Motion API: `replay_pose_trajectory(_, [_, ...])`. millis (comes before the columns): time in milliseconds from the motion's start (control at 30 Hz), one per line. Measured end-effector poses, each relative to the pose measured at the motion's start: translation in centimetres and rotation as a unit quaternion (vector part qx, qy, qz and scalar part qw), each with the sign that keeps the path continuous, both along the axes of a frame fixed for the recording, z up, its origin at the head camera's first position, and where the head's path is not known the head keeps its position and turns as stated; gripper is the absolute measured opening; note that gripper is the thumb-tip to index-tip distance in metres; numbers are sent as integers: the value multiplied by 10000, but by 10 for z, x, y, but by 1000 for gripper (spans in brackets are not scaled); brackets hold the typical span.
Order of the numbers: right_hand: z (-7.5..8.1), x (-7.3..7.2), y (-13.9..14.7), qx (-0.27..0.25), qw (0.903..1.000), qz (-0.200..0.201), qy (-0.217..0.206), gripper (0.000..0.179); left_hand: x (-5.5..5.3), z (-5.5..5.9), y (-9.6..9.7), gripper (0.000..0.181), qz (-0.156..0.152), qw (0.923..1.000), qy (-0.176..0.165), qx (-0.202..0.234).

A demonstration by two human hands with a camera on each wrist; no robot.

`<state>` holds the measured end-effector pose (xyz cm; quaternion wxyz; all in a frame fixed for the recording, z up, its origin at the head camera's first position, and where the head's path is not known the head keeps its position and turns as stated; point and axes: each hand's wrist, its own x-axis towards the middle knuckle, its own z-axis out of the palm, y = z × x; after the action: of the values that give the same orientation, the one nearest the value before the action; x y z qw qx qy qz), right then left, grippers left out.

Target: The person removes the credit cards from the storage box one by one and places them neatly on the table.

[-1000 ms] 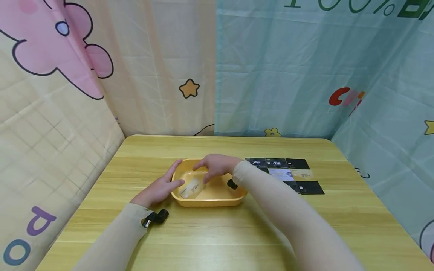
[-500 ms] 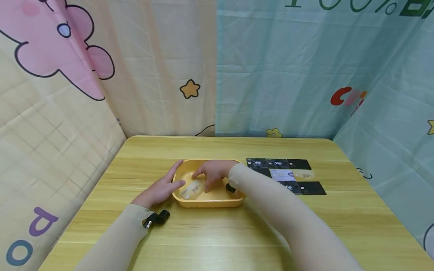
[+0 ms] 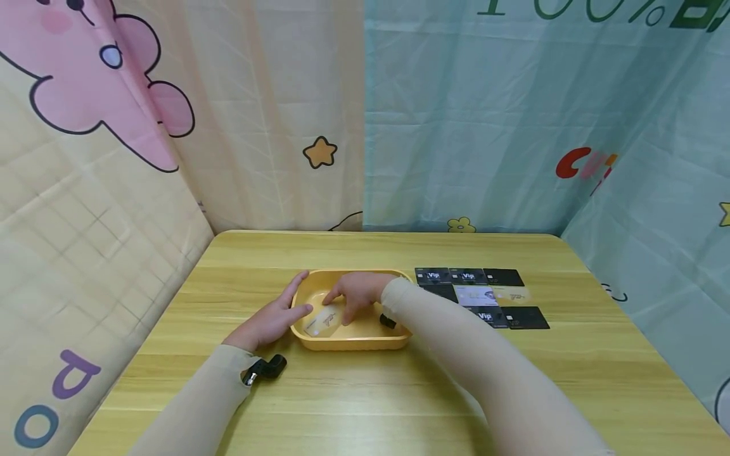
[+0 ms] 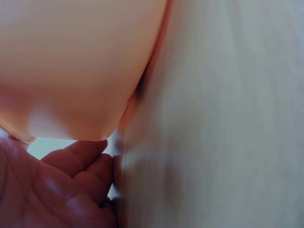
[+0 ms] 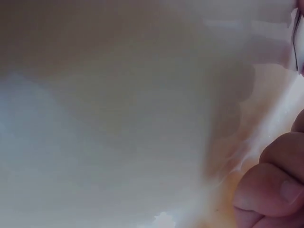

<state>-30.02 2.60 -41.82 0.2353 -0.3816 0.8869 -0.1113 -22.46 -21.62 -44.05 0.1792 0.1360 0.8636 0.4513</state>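
Observation:
A yellow plastic tray (image 3: pixel 353 344) stands on the table, with a pale card (image 3: pixel 322 322) lying at the left of its floor. My left hand (image 3: pixel 269 321) holds the tray's left end, thumb over the rim and another finger along the back left corner. In the left wrist view its curled fingers (image 4: pixel 88 166) lie against the tray's outer side (image 4: pixel 71 71). My right hand (image 3: pixel 358 292) reaches into the tray; thumb and index finger pinch the card at its right end. The right wrist view shows the card's thin edge (image 5: pixel 295 40) between fingertips, the other fingers curled below.
Right of the tray, several cards lie in rows on the table (image 3: pixel 353 405): black ones (image 3: pixel 525 318), a white one (image 3: pixel 475 295) and a pale gold one (image 3: pixel 511 294). My right sleeve (image 3: pixel 456 335) passes in front of some. Printed curtains (image 3: pixel 467 126) enclose the back and sides.
My right hand has lowered into the tray, thumb and index finger closing in on the card. The left hand keeps its hold on the tray.

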Motion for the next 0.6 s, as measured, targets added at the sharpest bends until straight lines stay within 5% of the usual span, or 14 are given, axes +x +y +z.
replay_pose_trajectory(600, [1,-2,-1,38,10000,-10,-62,59,1,0,1,79,46,10000,10,73])
